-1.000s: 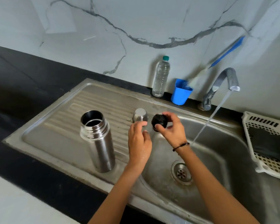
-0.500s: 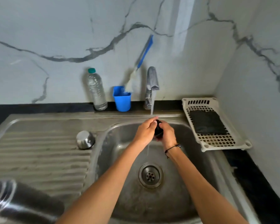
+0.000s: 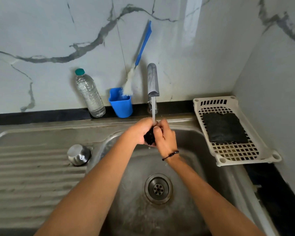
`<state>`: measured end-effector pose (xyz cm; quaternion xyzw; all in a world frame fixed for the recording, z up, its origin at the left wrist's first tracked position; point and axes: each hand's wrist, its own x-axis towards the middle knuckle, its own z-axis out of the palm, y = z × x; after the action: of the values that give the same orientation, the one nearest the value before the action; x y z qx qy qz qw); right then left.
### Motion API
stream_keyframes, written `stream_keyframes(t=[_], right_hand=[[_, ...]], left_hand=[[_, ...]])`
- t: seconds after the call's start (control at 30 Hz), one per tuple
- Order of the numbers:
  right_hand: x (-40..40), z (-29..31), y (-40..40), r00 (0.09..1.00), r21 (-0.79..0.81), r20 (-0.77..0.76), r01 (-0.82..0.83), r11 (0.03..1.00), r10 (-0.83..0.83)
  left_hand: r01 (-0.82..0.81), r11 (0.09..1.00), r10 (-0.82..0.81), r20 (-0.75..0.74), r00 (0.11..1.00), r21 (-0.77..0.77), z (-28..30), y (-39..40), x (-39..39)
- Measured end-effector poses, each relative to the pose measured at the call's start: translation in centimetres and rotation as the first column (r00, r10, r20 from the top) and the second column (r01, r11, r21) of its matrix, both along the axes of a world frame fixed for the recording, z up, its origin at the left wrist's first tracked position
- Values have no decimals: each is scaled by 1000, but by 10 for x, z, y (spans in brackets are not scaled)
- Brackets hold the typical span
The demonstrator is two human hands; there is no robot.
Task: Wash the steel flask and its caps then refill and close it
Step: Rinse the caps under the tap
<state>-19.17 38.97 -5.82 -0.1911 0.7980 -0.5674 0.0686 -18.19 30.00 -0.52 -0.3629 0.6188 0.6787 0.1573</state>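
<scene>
Both hands meet over the steel sink basin (image 3: 191, 169), under the running tap (image 3: 153, 80). My left hand (image 3: 140, 131) and my right hand (image 3: 165, 137) are both closed around the small black inner cap (image 3: 149, 138), which is mostly hidden between the fingers. Water falls on it. The steel outer cap (image 3: 79, 155) stands upside down on the ribbed drainboard, left of the basin. The steel flask is out of view.
A clear water bottle (image 3: 89, 94) and a blue cup (image 3: 121, 104) holding a blue-handled brush (image 3: 140, 55) stand at the wall behind the sink. A white perforated tray (image 3: 235, 150) with a dark scrub pad lies on the right. The drain (image 3: 158, 189) is below my hands.
The view swung right from the drainboard, so the flask left the frame. My hands carried the black cap from beside the steel cap into the tap stream, and now both grip it.
</scene>
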Motion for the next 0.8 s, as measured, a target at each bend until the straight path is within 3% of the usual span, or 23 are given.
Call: stream_keyframes(t=[0.07, 0.2, 0.27, 0.33, 0.37, 0.43, 0.53, 0.63, 0.73, 0.8], right_hand=[[-1, 1, 0, 999, -14, -41, 26, 1000, -26], [-14, 6, -9, 982, -135, 121, 158, 978, -142], [-23, 5, -14, 963, -103, 253, 120, 987, -90], [-30, 7, -12, 886, -141, 464, 61, 988, 11], [-30, 12, -10, 817, -159, 574, 53, 986, 48], [-29, 18, -8, 769, -110, 637, 17, 994, 57], [-25, 19, -14, 892, 21, 449, 53, 998, -57], [-22, 20, -15, 965, 131, 228, 101, 986, -129], [-21, 21, -9, 988, 245, 13, 144, 959, -151], [-20, 18, -5, 977, 349, -196, 150, 925, -85]], left_hand=[[-59, 998, 59, -13, 998, 8, 0, 4, -3], [-315, 940, 260, -324, 909, -128, -12, 24, -3], [-351, 874, 124, -545, 829, -335, -32, 29, 4], [-369, 667, -220, -644, 732, -647, -47, 31, 15], [-383, 584, -333, -641, 691, -716, -55, 29, 17], [-381, 563, -363, -634, 683, -733, -58, 24, 19], [-414, 560, -198, -601, 774, -717, -50, 17, 18], [-353, 495, -182, -491, 852, -794, -35, 17, 11], [-237, 632, -89, -373, 923, -738, -19, 14, -1], [-138, 818, -4, -247, 969, -558, -14, 9, -5]])
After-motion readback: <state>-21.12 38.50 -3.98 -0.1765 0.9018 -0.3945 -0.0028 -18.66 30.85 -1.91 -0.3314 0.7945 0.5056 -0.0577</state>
